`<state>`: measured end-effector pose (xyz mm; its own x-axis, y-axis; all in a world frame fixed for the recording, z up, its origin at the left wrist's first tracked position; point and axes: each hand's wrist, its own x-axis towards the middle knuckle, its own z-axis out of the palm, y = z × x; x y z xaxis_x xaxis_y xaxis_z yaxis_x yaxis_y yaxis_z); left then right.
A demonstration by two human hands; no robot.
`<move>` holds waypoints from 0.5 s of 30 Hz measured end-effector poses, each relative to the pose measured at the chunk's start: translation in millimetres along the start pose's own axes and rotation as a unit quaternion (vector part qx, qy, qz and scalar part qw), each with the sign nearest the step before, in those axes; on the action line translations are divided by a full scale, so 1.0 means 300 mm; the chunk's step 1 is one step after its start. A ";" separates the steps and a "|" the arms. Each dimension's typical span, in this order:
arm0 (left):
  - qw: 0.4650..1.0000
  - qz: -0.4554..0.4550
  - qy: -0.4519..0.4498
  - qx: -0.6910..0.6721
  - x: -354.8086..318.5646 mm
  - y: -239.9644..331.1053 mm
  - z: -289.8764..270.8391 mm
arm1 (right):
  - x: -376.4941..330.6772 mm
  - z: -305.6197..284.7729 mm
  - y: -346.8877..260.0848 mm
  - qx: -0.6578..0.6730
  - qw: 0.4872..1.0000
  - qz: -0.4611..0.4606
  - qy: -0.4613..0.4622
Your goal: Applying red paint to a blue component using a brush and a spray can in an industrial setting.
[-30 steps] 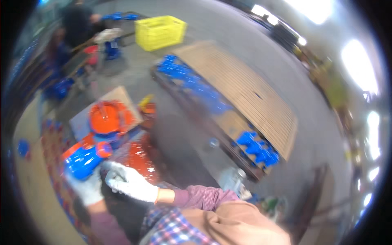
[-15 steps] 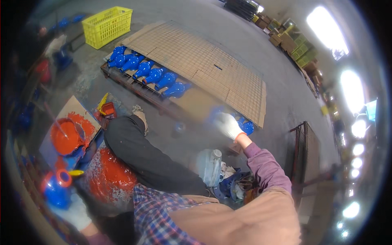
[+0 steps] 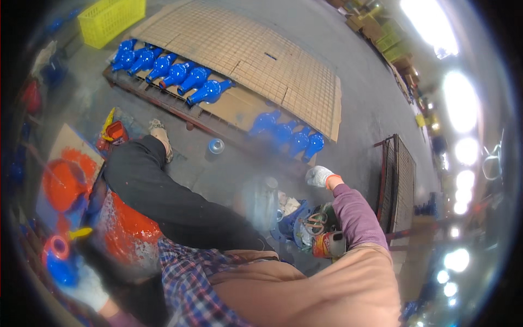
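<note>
My left hand [image 3: 90, 286], in a white glove, is closed around a blue bottle-shaped piece [image 3: 61, 268] with an orange-red ring at its upper end. It is at the lower left, beside the red paint. My right hand [image 3: 320, 177], also gloved, is just on the near side of the low rack's right end. Its fingers look curled in, and nothing shows in them. Close to it lies the nearer group of glossy blue pieces [image 3: 298, 143] on cardboard. Another row of blue pieces [image 3: 177, 74] lies at the rack's left part.
Wire mesh over cardboard [image 3: 245, 49] covers the rack. A yellow crate [image 3: 111, 23] stands beyond it. Red paint fills a container [image 3: 62, 185] at left. A clear jug [image 3: 265, 204], a tin [image 3: 328, 244] and scissors [image 3: 315, 223] are near my right arm. A mesh frame [image 3: 400, 185] stands at right.
My right hand has drawn back toward me from the rack, where a blue piece now lies clear of it. My left hand keeps its blue piece. The view has shifted.
</note>
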<state>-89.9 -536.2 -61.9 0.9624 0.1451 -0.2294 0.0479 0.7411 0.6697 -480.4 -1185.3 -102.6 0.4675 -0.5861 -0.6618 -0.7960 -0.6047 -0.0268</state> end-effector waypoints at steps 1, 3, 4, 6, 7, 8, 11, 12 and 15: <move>0.999 0.009 0.021 0.024 0.032 0.003 -0.027 | -0.013 0.003 0.020 0.002 1.000 0.005 -0.005; 0.998 0.015 0.044 0.050 0.066 0.004 -0.074 | -0.038 0.001 0.035 -0.085 0.989 0.002 -0.121; 0.985 0.080 0.003 0.153 0.072 0.000 -0.092 | -0.061 0.003 0.029 -0.090 0.983 -0.005 -0.161; 0.957 0.138 -0.036 0.252 0.078 -0.007 -0.119 | -0.098 0.023 0.022 -0.086 0.979 -0.009 -0.187; 0.891 0.214 -0.084 0.392 0.077 -0.007 -0.129 | -0.118 0.022 0.026 -0.080 0.974 -0.015 -0.211; 0.796 0.281 -0.131 0.519 0.079 -0.007 -0.138 | -0.138 0.007 0.036 -0.062 0.976 -0.003 -0.208; 0.998 -0.018 0.009 0.058 0.133 0.060 -0.227 | -0.223 -0.096 -0.043 -0.047 0.972 0.061 -0.224; 0.998 -0.024 0.010 0.054 0.140 0.058 -0.238 | -0.223 -0.101 0.015 -0.063 0.975 0.045 -0.208; 0.998 -0.026 0.015 0.055 0.156 0.059 -0.264 | -0.257 -0.144 0.123 -0.110 0.961 0.110 -0.229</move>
<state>-65.1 -464.4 -116.7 0.9494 0.1293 -0.2863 0.1284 0.6720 0.7294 -529.2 -1185.8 -20.1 0.0399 -0.4449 -0.8947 -0.7315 -0.6230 0.2771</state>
